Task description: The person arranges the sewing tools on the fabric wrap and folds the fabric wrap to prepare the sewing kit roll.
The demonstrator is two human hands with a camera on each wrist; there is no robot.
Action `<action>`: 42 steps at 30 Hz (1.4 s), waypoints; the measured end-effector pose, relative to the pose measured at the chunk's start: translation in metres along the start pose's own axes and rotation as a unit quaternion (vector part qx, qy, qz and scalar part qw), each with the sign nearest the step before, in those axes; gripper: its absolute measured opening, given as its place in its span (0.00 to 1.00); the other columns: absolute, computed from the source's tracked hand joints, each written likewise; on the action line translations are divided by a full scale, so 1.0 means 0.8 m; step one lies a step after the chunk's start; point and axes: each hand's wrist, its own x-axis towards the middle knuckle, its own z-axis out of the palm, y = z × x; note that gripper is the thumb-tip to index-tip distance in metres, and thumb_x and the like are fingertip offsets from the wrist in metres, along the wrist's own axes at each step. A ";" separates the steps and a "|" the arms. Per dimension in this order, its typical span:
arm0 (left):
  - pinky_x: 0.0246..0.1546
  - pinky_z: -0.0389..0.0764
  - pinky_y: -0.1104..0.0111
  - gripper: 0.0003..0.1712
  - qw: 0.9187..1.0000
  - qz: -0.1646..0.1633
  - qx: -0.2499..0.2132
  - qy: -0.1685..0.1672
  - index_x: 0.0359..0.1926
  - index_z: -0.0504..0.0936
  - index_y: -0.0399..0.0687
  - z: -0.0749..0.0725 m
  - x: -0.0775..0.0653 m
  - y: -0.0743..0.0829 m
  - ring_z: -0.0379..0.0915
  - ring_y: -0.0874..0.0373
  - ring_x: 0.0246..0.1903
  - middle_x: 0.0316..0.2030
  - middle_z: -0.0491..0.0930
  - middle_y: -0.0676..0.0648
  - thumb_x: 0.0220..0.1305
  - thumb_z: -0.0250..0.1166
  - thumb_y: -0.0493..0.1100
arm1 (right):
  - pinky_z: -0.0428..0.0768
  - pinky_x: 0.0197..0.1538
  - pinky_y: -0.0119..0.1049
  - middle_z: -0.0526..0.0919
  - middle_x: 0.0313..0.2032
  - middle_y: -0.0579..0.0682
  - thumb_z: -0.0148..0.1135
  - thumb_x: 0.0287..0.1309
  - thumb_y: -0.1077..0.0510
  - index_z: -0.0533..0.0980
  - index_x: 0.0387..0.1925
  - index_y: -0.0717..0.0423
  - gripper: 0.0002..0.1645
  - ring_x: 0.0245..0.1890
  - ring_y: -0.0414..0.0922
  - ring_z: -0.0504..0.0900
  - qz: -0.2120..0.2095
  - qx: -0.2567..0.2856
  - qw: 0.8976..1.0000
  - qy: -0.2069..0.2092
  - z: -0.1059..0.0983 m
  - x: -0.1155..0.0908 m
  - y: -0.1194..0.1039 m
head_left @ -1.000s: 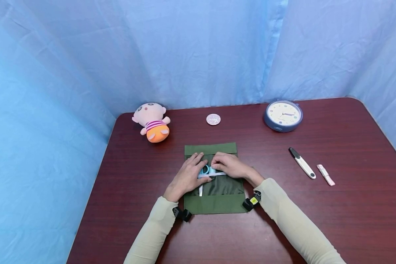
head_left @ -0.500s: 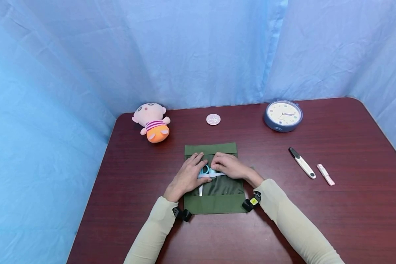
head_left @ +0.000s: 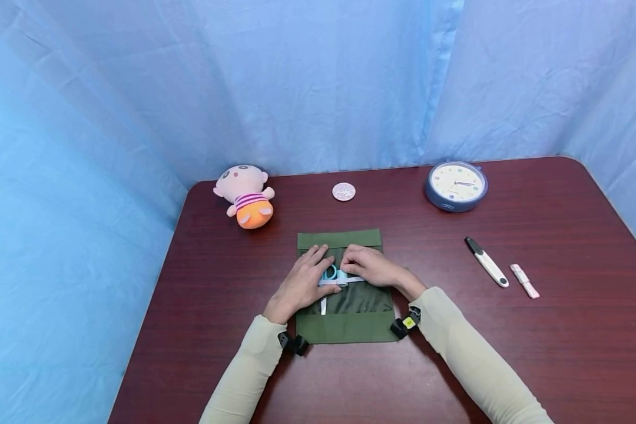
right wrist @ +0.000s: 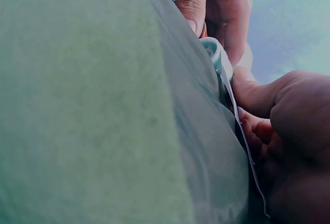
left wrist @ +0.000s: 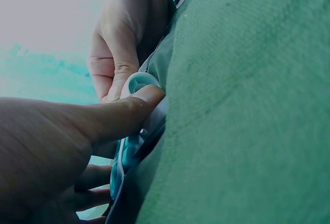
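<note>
A green fabric pouch (head_left: pixel 344 328) lies unfolded on the table, with a narrow white elastic strap (head_left: pixel 357 279) across its middle. Scissors (head_left: pixel 330 272) with light blue handles sit under the strap; a blade tip shows below it. Beside them, a small light blue spool (head_left: pixel 341 274) is at the strap, its hollow end visible in the left wrist view. My left hand (head_left: pixel 303 281) rests over the pouch with fingers spread, its thumb pressing by the spool's end. Bent fingers of my right hand (head_left: pixel 370 268) pinch the spool's upper part; their tips are partly hidden.
A plush toy (head_left: pixel 249 200) lies at the back left, near a round pinkish disc (head_left: pixel 344 191). A blue clock (head_left: pixel 457 186) is at the back right. Towards the right lie a black-and-white slim tool (head_left: pixel 486 262) and a folded pink-and-white strip (head_left: pixel 524 281). A blue curtain (head_left: pixel 318 88) hangs behind.
The spool has shifted slightly down, and its lower end now shows over the strap between my hands. Both hands have stayed almost in place.
</note>
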 end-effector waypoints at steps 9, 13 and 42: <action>0.71 0.68 0.47 0.39 1.000 0.009 0.002 0.008 0.64 0.77 0.41 -0.002 0.000 0.001 0.62 0.39 0.72 0.72 0.67 0.36 0.58 0.72 0.59 | 0.71 0.44 0.32 0.78 0.39 0.47 0.59 0.69 0.56 0.80 0.31 0.49 0.09 0.38 0.39 0.74 -0.012 -0.026 1.000 0.003 0.003 0.001 0.001; 0.71 0.68 0.47 0.39 1.000 0.009 0.004 0.006 0.64 0.77 0.41 -0.002 0.000 0.001 0.62 0.39 0.72 0.72 0.67 0.37 0.58 0.72 0.59 | 0.70 0.44 0.32 0.78 0.39 0.47 0.59 0.69 0.56 0.80 0.30 0.49 0.09 0.38 0.39 0.74 -0.010 -0.023 1.000 0.002 0.004 0.001 0.000; 0.72 0.66 0.48 0.42 1.000 -0.001 -0.001 -0.016 0.66 0.75 0.43 -0.004 -0.001 0.001 0.59 0.40 0.74 0.73 0.65 0.38 0.58 0.72 0.61 | 0.74 0.47 0.33 0.79 0.41 0.46 0.62 0.67 0.55 0.81 0.30 0.47 0.08 0.40 0.38 0.75 -0.018 0.008 1.000 -0.012 0.003 0.001 0.008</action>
